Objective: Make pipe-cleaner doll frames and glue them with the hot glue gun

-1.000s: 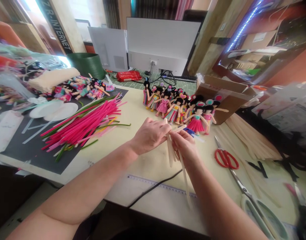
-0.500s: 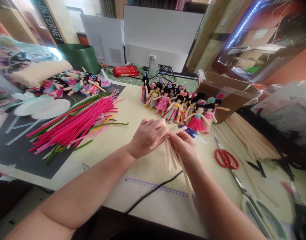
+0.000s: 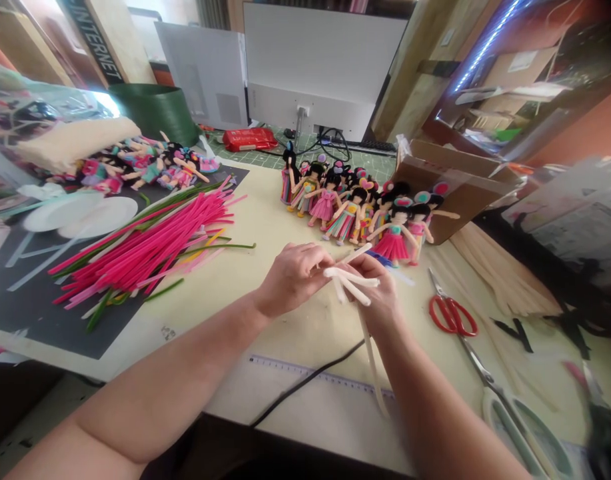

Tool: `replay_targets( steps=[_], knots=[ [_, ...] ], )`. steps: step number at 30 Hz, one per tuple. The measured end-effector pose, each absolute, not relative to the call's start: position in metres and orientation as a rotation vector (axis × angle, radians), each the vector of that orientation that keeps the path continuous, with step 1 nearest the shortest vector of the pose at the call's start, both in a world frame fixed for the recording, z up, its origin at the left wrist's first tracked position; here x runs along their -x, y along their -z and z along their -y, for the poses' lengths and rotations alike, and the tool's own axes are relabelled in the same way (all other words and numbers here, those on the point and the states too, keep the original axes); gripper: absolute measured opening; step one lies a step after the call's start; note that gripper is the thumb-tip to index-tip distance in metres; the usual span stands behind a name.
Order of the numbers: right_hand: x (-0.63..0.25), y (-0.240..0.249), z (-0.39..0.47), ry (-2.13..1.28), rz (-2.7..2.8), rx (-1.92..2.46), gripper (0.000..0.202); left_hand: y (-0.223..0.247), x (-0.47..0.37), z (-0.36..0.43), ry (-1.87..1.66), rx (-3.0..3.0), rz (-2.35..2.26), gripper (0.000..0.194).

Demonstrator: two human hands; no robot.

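Over the middle of the table, both hands hold a bent bundle of cream pipe cleaners (image 3: 355, 289). My left hand (image 3: 292, 279) is closed around its left end, fingers curled. My right hand (image 3: 382, 300) pinches the bundle from the right, with several short ends fanning out between the hands. One long strand (image 3: 371, 373) hangs below my right hand past a clear ruler (image 3: 310, 372). Just beyond stand several small pipe-cleaner dolls (image 3: 348, 212) with black hair and colourful skirts. A blue item (image 3: 380, 258) is partly hidden behind my right hand.
Pink and green pipe cleaners (image 3: 150, 243) lie left, near white plates (image 3: 98, 217) and more dolls (image 3: 150, 163). To the right are red-handled scissors (image 3: 452, 315), larger pale-handled scissors (image 3: 510, 413), cream pipe cleaners (image 3: 505, 270) and a cardboard box (image 3: 450, 177). A black cable (image 3: 305, 383) crosses the front.
The bundle's short ends, which hung downward, now point toward me and to the right. Both hands have turned slightly and still grip the bundle. The view has shifted a little.
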State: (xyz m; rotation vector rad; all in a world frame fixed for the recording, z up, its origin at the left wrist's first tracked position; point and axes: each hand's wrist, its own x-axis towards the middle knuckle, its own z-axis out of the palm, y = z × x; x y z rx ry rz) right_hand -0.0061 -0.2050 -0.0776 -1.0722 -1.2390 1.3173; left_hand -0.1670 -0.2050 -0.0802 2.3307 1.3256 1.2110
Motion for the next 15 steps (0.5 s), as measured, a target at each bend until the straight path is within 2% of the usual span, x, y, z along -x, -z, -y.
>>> replay_targets(
  steps=[10, 15],
  knots=[
    [0.0018, 0.0778, 0.2022, -1.254, 1.296, 1.07, 0.022, 0.0712, 0.1652, 0.2019, -1.042, -1.552, -1.105, 0.029],
    [0.003, 0.0743, 0.2038, -1.252, 1.32, 1.074, 0.024, 0.0759, 0.1675, 0.1977, -1.028, -1.402, -1.019, 0.031]
  ],
)
